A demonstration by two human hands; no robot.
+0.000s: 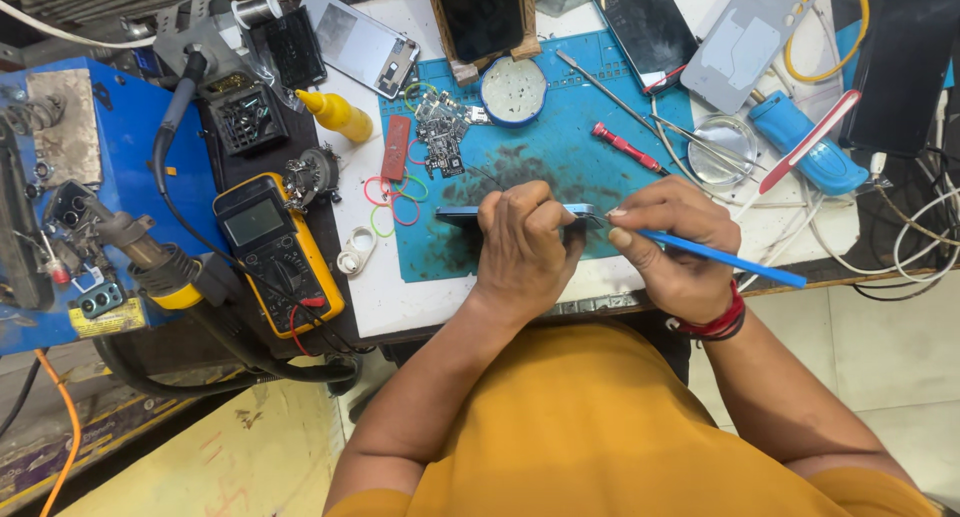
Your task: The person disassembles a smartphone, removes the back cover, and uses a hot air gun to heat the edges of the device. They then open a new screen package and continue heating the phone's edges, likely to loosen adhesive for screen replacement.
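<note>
Yellow multimeter [278,252] sits off to the left on the worktop [370,297]. Left hand [520,245] is clamped around a phone [462,215] stood on its edge over the blue mat [560,147]. Right hand [675,242] pinches a thin blue tool [735,261], tip right at the phone's end. Red screwdriver [626,147] lies just behind.

I look down on a white workbench [380,297] covered in part by a blue work mat [540,157]. On the mat lie a circuit board [440,137], a round tin [513,91], a red-handled screwdriver [625,147] and coloured rubber bands [395,202]. Left of the mat, a yellow multimeter [278,252] and a yellow squeeze bottle [335,115] rest on the bench. A glass dish [722,147] sits at the mat's right edge.
</note>
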